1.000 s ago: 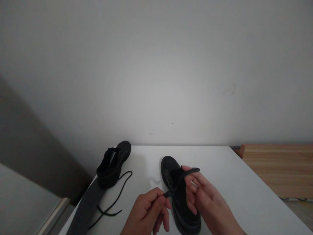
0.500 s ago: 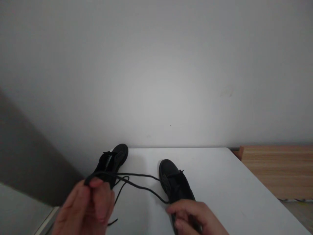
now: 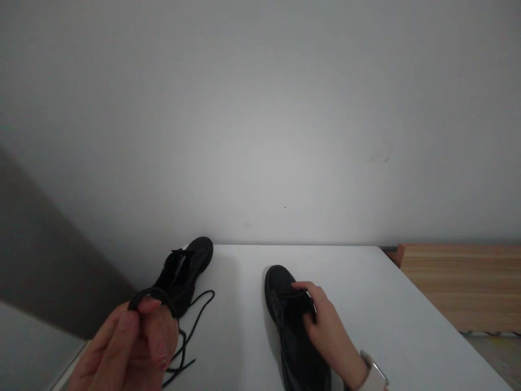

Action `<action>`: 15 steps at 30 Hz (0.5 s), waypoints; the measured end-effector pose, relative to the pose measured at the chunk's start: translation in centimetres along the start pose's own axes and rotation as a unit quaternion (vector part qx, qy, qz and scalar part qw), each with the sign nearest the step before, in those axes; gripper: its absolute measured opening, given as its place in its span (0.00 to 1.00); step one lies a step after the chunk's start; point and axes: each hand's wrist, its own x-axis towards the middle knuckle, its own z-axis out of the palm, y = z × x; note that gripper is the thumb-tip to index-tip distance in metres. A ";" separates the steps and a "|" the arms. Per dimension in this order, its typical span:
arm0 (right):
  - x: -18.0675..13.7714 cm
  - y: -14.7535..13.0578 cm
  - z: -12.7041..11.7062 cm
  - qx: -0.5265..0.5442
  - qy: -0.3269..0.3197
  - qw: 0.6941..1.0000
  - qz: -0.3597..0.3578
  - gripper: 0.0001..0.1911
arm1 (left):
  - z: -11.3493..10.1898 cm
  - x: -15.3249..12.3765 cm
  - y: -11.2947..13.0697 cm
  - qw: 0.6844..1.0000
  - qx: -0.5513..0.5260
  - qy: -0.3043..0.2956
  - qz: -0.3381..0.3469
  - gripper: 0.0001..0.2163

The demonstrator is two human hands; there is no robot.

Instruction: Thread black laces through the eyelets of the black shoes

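Note:
Two black shoes stand on a white table (image 3: 366,293). The right shoe (image 3: 283,307) lies under my right hand (image 3: 325,331), whose fingers curl over its tongue and opening, gripping it. My left hand (image 3: 130,347) is raised at the lower left, fingers pinched on a black shoelace (image 3: 146,296) that loops over its fingertips. The left shoe (image 3: 185,271) sits just behind that hand near the table's far left corner. A second loose black lace (image 3: 191,326) trails on the table beside the left shoe. A watch sits on my right wrist.
A plain white wall rises right behind the table. A wooden surface (image 3: 459,282) lies to the right, lower than the table's edge. On the left a grey floor and a dark strip run along the table's edge.
The lace that ran from the right shoe to my left hand has come free of the shoe and is gathered in my left hand. My right hand moved up onto the shoe's tongue.

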 end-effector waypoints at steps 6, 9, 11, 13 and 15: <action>-1.2 -1.8 0.3 -0.001 -0.006 1.000 -0.018 0.23 | 0.4 -0.6 -0.5 0.996 -0.067 -0.057 0.002 0.08; -1.7 -2.3 0.3 -0.033 -0.033 0.999 -0.013 0.25 | 1.6 -1.2 -0.3 0.997 -0.059 -0.046 -0.015 0.09; -2.1 -2.6 0.4 -0.058 -0.054 0.997 -0.011 0.26 | 2.6 -1.5 -0.1 0.997 -0.053 -0.037 -0.032 0.10; -2.6 -2.6 0.6 -0.078 -0.073 0.994 -0.007 0.26 | 3.5 -1.5 -0.1 0.997 -0.051 -0.043 -0.045 0.11; -3.1 -2.5 0.7 -0.083 -0.087 0.993 -0.004 0.27 | 4.2 -1.4 -0.1 0.996 -0.047 -0.057 -0.049 0.12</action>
